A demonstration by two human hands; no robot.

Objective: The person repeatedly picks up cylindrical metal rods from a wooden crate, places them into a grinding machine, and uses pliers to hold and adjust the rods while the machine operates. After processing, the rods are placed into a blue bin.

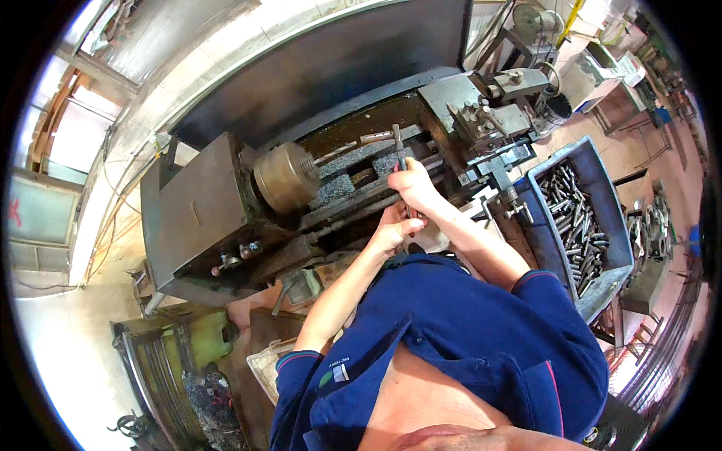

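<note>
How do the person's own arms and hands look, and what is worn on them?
Both forearms are bare, and the left hand and right hand wear no gloves. No watch or ring shows. The short sleeves belong to a dark blue polo shirt; their cuffs have a thin red edge. A small patch sits on the shirt front.

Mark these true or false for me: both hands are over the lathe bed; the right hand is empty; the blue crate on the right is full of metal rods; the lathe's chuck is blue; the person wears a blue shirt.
1. Both hands are over the lathe bed. True.
2. The right hand is empty. False: it grips a slim metal tool.
3. The blue crate holds metal rods. True.
4. The chuck is blue. False: it is dull brass-coloured metal.
5. The shirt is blue. True.
The left hand sits just below the right.
</note>
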